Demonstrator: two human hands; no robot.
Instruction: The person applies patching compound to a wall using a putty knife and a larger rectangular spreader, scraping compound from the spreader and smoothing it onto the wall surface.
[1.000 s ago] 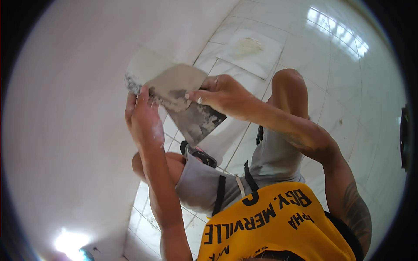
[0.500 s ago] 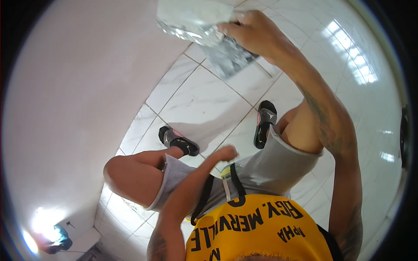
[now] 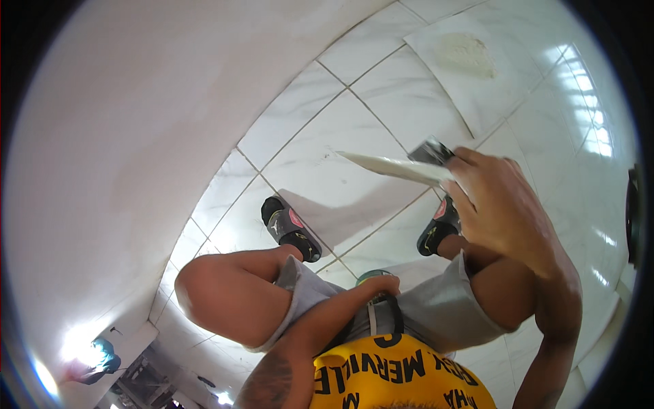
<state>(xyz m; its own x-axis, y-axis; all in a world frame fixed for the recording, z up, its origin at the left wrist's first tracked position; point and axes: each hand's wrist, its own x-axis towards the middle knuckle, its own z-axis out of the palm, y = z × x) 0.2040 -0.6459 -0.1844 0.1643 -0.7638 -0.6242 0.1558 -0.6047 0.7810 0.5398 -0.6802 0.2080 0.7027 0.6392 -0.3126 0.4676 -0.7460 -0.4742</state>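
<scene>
My right hand [image 3: 501,201] is closed round a flat metal trowel [image 3: 395,168] with whitish paste on it, seen nearly edge-on. A dark, shiny metal piece [image 3: 430,150] shows beside the blade at my fingers; whether it belongs to the same tool I cannot tell. The trowel is above the floor, in front of my right foot. Between my thighs my left hand [image 3: 387,285] is curled at a green-rimmed round container [image 3: 371,275], which it partly hides. Whether its fingers grip anything is not visible.
A pale wall [image 3: 150,129] with faint patches rises on my left. The floor is white marbled tile [image 3: 300,163]. Ahead to the right lies a pale flat sheet or board [image 3: 436,51] with a dried-looking smear [image 3: 466,54]. My slippered feet stand apart. A bright lamp [image 3: 85,351] shines at lower left.
My right hand has drawn the trowel back from near the wall, down and to the right, turning it edge-on. My left hand has moved slightly closer to me, to the container.
</scene>
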